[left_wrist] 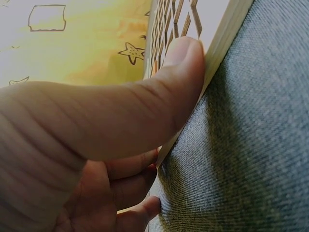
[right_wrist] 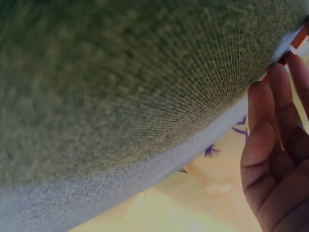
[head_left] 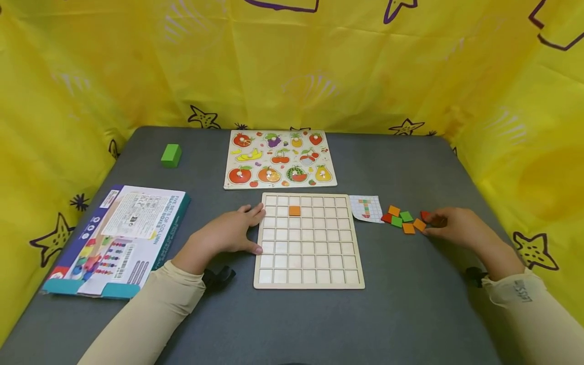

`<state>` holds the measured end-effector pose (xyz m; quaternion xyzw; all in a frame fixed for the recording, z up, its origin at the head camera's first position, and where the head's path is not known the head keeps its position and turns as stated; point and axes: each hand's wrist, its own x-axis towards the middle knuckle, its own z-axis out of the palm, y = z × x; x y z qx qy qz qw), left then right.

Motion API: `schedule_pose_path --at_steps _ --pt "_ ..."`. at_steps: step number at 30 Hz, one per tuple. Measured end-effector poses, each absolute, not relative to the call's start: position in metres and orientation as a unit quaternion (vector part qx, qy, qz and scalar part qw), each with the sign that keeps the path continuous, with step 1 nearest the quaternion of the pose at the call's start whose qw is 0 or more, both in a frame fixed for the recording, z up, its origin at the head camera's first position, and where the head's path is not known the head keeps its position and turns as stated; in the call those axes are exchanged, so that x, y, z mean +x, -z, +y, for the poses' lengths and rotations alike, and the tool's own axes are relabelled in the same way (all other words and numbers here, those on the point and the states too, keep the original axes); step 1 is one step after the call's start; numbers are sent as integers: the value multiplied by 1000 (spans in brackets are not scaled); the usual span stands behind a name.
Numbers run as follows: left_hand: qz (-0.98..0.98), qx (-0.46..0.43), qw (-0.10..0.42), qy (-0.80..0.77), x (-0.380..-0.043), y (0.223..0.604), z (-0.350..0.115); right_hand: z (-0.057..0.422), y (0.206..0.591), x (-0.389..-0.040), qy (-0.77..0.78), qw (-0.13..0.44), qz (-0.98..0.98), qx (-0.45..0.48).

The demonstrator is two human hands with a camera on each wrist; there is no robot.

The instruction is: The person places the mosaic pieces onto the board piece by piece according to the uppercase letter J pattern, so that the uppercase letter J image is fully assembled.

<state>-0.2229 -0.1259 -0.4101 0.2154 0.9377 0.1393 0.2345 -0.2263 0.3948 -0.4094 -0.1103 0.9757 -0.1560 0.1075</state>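
A wooden grid board [head_left: 308, 248] lies mid-table, with one orange square tile [head_left: 294, 211] in its second row from the far side. My left hand [head_left: 230, 230] rests at the board's left edge, thumb on the rim in the left wrist view and fingers spread along the side. At the right, my right hand [head_left: 458, 230] reaches to a small group of tiles, its fingertips touching a red tile [head_left: 425, 216]. Beside it lie orange tiles [head_left: 408, 228], green tiles [head_left: 396, 222] and another red tile [head_left: 387, 218]. In the right wrist view, the fingers mostly hide the red tile.
A paper card [head_left: 371, 203] with a coloured T-shaped pattern on a grid lies against the board's right edge. Behind is a fruit puzzle board [head_left: 280, 159]. A boxed set [head_left: 150, 213] lies at the left, with a green block [head_left: 171, 155] beyond it. Yellow cloth surrounds the table.
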Motion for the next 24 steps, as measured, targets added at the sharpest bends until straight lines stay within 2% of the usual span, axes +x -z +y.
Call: schedule_pose_path --at_steps 14,20,24 --pt "936 220 239 -138 -224 410 -127 382 402 -229 160 96 976 -110" --pt "936 216 240 -139 -224 409 -127 324 396 -247 151 51 966 -204" --pt "936 217 237 -141 -224 411 -126 273 399 -263 152 49 949 -272"
